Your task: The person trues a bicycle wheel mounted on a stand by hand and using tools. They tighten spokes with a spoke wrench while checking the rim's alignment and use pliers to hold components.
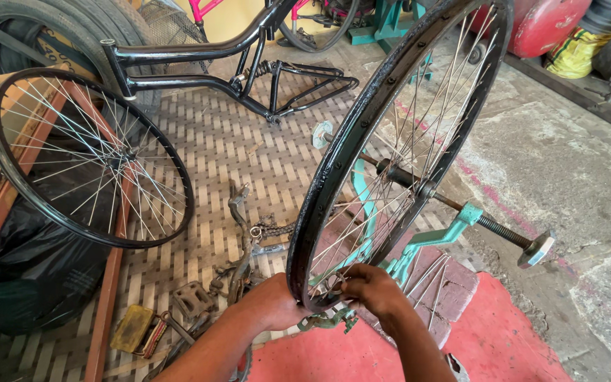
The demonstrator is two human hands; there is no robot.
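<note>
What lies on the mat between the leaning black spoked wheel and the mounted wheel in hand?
In the head view: rusty crank arm and chain on the woven mat.

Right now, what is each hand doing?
Left hand: closed on the black wheel rim at its bottom.
Right hand: fingers at the spokes; grip cannot be told.

Bright, even daylight, soft shadows, sharp focus, wide-angle bending at edges.

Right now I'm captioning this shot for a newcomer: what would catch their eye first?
A big black spoked wheel stands on a teal stand at centre, with the left hand and right hand at the bottom of its rim. A second wheel leans at left, and a bare black bike frame lies on the mat behind.
</note>
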